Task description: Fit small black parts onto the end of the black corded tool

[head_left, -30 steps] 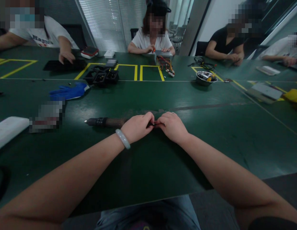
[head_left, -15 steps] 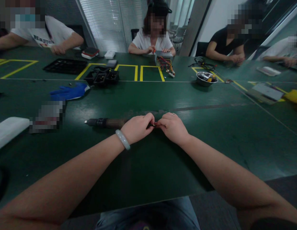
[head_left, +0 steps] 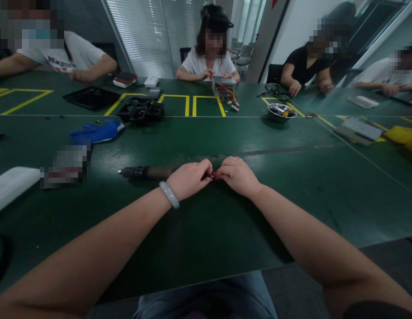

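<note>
An electric screwdriver (head_left: pixel 156 173) with a dark front and brown grip lies on the table, its bit end pointing left. My left hand (head_left: pixel 190 178), with a pale bangle on the wrist, is closed over its rear part, which the fingers largely hide. A dark end with a tiny shiny spot shows by the thumb. My right hand (head_left: pixel 239 178), wearing a ring, meets the left one at the fingertips. Its thumb and index finger are pinched at that dark end; what they hold is too small and covered to name.
A blue glove (head_left: pixel 96 131), black plastic parts (head_left: pixel 141 110) and a white object (head_left: pixel 15 186) lie to the left. A metal bowl (head_left: pixel 281 113) of small parts stands farther right. Across the table, a person handles a grey box (head_left: pixel 222 84) with coloured wires; other people sit nearby.
My hands stay together at the same spot, with only slight finger movement. The view has tilted up slightly. Across at the left, a person's hand has come off the black panel.
</note>
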A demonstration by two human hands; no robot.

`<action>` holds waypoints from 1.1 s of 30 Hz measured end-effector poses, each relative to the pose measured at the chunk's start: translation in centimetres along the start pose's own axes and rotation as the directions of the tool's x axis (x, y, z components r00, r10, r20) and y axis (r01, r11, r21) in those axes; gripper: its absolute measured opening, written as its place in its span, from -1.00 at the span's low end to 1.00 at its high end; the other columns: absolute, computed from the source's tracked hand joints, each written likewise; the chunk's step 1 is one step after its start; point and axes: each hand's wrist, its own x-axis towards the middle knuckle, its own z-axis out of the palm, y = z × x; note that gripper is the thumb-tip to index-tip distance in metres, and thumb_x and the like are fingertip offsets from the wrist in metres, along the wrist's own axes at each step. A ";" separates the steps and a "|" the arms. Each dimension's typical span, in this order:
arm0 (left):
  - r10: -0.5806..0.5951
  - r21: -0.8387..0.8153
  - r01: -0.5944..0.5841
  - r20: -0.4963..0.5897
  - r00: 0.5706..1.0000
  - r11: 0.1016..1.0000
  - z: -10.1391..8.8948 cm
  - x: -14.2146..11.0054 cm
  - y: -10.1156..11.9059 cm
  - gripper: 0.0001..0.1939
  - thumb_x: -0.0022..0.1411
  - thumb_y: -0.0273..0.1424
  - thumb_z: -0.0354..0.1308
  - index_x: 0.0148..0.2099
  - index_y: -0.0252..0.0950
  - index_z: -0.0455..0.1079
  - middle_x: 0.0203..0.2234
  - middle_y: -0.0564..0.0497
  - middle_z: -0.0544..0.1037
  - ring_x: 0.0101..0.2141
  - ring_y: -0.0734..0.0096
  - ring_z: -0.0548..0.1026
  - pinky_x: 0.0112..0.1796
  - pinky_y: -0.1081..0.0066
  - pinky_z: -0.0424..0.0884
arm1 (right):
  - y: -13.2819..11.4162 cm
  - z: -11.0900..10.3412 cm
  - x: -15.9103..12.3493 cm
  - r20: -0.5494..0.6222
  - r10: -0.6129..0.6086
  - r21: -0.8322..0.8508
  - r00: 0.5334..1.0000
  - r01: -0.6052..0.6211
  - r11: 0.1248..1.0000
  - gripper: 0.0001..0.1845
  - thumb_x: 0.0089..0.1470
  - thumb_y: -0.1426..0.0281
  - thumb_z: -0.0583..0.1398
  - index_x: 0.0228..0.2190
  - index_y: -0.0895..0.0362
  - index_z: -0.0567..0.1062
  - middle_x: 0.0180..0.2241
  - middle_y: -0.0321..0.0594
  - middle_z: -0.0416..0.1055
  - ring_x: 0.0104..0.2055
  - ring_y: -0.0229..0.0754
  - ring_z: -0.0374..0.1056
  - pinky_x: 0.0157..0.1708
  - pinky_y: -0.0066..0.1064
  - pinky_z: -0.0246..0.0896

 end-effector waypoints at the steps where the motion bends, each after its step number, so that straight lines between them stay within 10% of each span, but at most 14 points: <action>1: -0.003 -0.001 0.003 0.000 1.000 1.000 0.0 0.0 0.0 -0.84 0.22 -0.36 0.12 -0.18 -0.25 0.20 -0.35 0.04 0.47 -0.38 0.36 0.46 -0.37 0.38 0.31 | -0.1 0.0 0.0 0.005 -0.001 -0.016 1.000 0.001 1.000 -0.88 0.16 0.38 0.20 -0.35 0.07 0.57 -0.38 -0.24 0.37 -0.22 -0.18 0.22 -0.17 -0.32 0.04; 20: -0.050 -0.042 0.049 -0.029 0.998 0.998 -0.2 0.0 0.5 -0.79 0.19 -0.40 0.14 -0.13 -0.25 0.22 -0.31 0.02 0.50 -0.31 0.30 0.51 -0.30 0.34 0.39 | -2.2 -0.2 0.3 0.061 0.097 -0.149 0.993 -0.087 0.985 -0.76 0.09 0.45 0.23 -0.17 0.19 0.38 -0.29 -0.15 0.44 -0.17 -0.10 0.31 -0.12 -0.28 0.09; 33: 0.066 -0.011 -0.066 -0.005 0.998 0.998 -0.1 0.2 0.4 -0.85 0.24 -0.43 0.08 -0.15 -0.24 0.42 -0.21 0.04 0.56 -0.15 0.34 0.50 0.12 0.21 0.25 | -2.7 -0.6 0.3 0.029 0.161 -0.099 0.987 -0.158 0.983 -0.49 0.05 0.45 0.27 0.04 0.15 0.29 -0.23 -0.17 0.46 -0.13 -0.10 0.33 -0.11 -0.27 0.08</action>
